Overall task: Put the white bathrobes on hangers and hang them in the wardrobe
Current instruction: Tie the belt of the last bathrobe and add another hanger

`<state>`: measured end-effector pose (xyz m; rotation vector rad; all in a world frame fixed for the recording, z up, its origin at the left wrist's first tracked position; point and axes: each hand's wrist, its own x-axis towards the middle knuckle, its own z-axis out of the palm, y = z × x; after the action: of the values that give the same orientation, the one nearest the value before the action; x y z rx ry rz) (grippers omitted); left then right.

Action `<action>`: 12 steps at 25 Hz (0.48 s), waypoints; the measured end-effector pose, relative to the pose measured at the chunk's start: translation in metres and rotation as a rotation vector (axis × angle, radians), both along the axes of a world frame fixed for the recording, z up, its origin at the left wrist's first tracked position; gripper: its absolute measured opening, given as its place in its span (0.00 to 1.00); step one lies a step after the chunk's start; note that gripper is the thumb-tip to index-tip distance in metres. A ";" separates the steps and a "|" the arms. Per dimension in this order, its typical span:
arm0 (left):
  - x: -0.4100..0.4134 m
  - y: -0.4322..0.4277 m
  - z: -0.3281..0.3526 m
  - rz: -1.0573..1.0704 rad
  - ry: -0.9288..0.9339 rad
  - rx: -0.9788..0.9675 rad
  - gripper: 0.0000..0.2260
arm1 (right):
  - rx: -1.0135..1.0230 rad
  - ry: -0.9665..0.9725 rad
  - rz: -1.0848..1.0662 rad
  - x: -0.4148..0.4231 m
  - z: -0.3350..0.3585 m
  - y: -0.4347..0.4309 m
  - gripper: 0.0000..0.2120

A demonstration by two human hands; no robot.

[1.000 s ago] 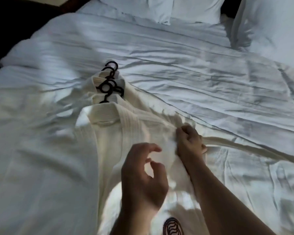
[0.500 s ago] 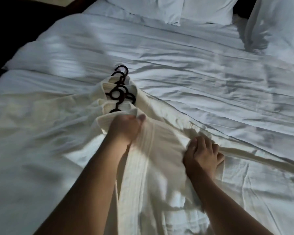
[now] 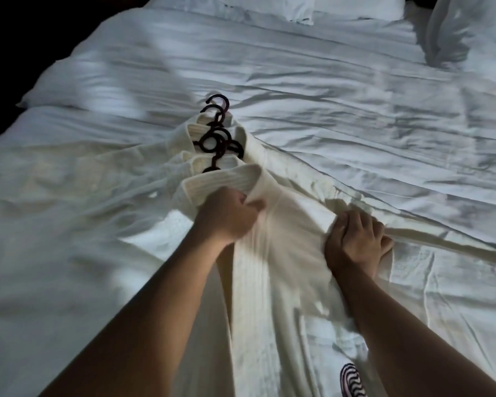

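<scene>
Single head-worn wide-angle view, looking forward and down, close above the bed (image 3: 355, 116), facing the pillows (image 3: 312, 8).

The left grip (image 3: 229, 216) is no longer hovering with loosely spread fingers low on the robe's front beside the right grip (image 3: 358, 239). It is now reaching up and clutching the collar (image 3: 221, 179) of the top bathrobe (image 3: 287, 253), just below the hanger hooks (image 3: 215, 138), and the collar is bunching under its fingers. The right grip is tightening from a fingertip pinch on the front edge into a fist around gathered cloth. The embroidered logo (image 3: 352, 379) is showing again at the bottom edge, and the pillows (image 3: 298, 10) are sliding toward the top of the view.
</scene>
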<state>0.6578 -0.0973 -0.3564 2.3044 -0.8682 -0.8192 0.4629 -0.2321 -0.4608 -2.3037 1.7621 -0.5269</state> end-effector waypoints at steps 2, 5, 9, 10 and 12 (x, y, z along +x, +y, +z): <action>0.025 0.005 0.010 0.262 -0.243 -0.187 0.21 | -0.004 0.012 0.003 0.001 0.000 -0.001 0.19; 0.051 0.043 0.012 0.296 -0.460 -0.030 0.26 | 0.000 0.022 0.001 0.001 -0.001 -0.001 0.18; 0.025 0.073 -0.030 0.206 -0.382 0.364 0.31 | -0.011 0.022 0.003 0.001 -0.001 -0.003 0.20; 0.016 0.073 -0.041 0.278 -0.428 0.306 0.27 | -0.013 0.027 0.003 0.001 -0.001 -0.002 0.20; 0.000 0.071 -0.057 0.388 -0.537 0.196 0.21 | -0.006 0.043 0.004 0.003 -0.003 -0.001 0.21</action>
<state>0.6581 -0.0267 -0.4136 2.7997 -0.5258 -0.1169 0.4655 -0.2333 -0.4634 -2.3386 1.7775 -0.4862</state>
